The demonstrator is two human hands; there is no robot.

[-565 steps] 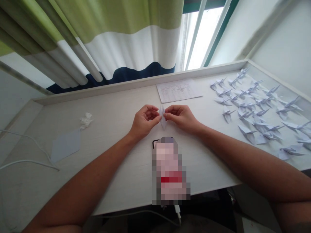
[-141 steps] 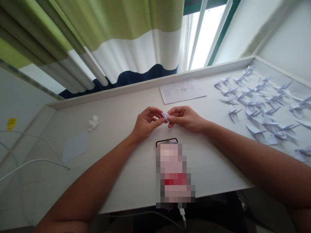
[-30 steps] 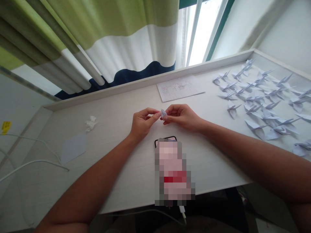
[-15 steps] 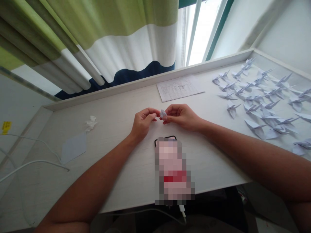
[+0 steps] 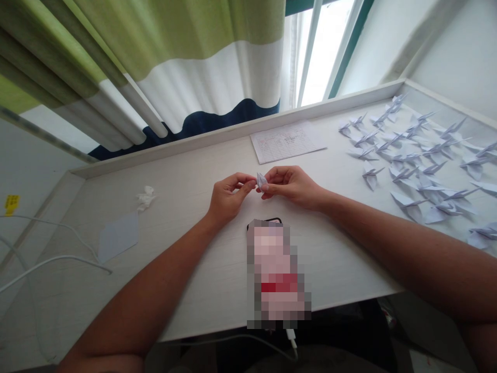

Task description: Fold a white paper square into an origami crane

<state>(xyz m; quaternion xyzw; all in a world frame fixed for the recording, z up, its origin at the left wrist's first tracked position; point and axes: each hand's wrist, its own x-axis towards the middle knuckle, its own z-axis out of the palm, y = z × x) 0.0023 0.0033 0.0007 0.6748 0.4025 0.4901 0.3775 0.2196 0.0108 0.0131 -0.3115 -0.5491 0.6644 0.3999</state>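
A small folded piece of pale paper (image 5: 261,181) is held just above the white desk (image 5: 186,207), at its middle. My left hand (image 5: 227,195) pinches its left side with thumb and forefinger. My right hand (image 5: 292,185) pinches its right side, fingers curled round it. Most of the paper is hidden between my fingertips.
A phone (image 5: 276,272) lies near the front edge, below my hands, with a cable at its bottom. Several folded paper cranes (image 5: 415,155) cover the right of the desk. A printed sheet (image 5: 286,141) lies at the back. A flat folded paper (image 5: 118,237), a crumpled scrap (image 5: 145,197) and white cables (image 5: 46,259) are on the left.
My left thumb and forefinger have closed back onto the folded paper's left side. Both hands stay in the same spot.
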